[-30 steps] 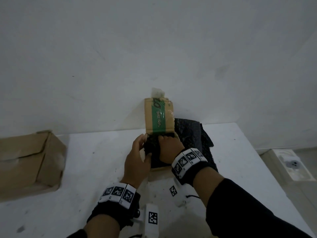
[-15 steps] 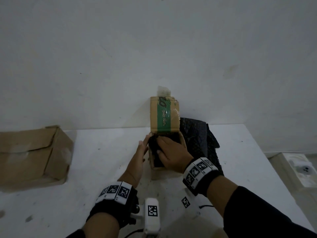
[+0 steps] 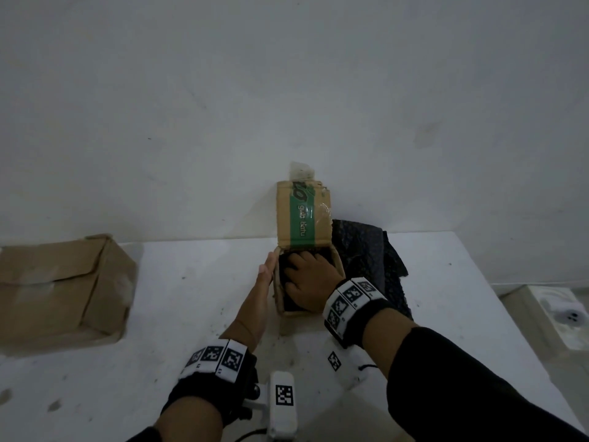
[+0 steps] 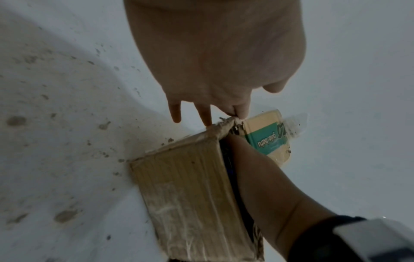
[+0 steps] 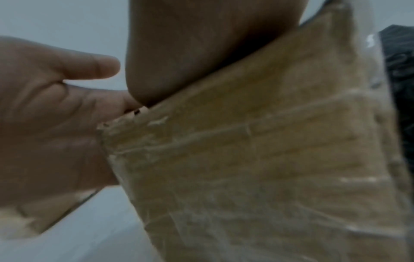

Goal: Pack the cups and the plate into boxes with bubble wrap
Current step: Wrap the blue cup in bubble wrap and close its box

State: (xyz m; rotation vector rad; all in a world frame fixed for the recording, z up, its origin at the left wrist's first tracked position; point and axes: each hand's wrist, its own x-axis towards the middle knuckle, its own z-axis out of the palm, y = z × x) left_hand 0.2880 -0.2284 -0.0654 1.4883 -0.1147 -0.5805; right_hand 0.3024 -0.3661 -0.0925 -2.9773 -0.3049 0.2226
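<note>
**Right hand deep in small box as left steadies its side**

A white desk (image 3: 191, 314) set against a pale wall carries the scene. At its far left sits a large brown carton (image 3: 60, 288), flaps folded over, well apart from the work. Near the middle, close to the wall, stands a small cardboard box (image 3: 279, 301) with its green-striped lid (image 3: 302, 215) thrown back and standing upright. Just beside the box on the right lies a heap of dark bubble wrap (image 3: 366, 253).

The right hand (image 3: 307, 283) reaches down from above into the open mouth of the box, fingers bent over a dark wrapped bundle (image 3: 285, 261) that fills the inside. Whether the fingers grip the bundle or only press it down cannot be told, since their tips are hidden. What the bundle contains, cup or plate, is not visible either.

The left hand (image 3: 263, 283) lies flat along the outer left wall of the box, fingers straight and pointing toward the wall, one fingertip touching the torn top corner in the left wrist view. It holds nothing; it braces.

The box runs lengthwise away from the person, and the bundle lies straight beneath the right palm, so that is the nearer hand for any further push. Seating it looks like a downward press, with the lid then to be swung forward over the opening.
</note>
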